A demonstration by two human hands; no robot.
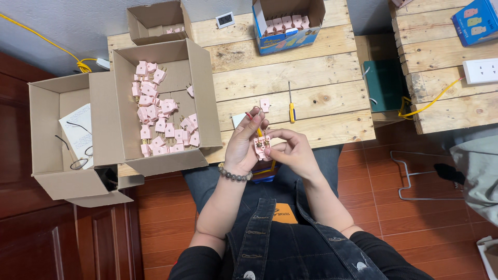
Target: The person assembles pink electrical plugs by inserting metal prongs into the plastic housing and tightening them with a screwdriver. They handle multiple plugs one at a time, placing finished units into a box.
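Fingertips (271,147) pinching pink plug (261,146)

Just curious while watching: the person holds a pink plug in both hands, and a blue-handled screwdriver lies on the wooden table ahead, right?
Not quite: the head view shows the screwdriver has a yellow handle, not blue. The rest holds: left hand and right hand hold a pink plug, wooden table ahead.

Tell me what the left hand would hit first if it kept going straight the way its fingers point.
The left hand points up the picture, away from the body. Past the pink plug it holds, the first thing in line is probably the lone pink piece on the wooden table, though depth is unclear.
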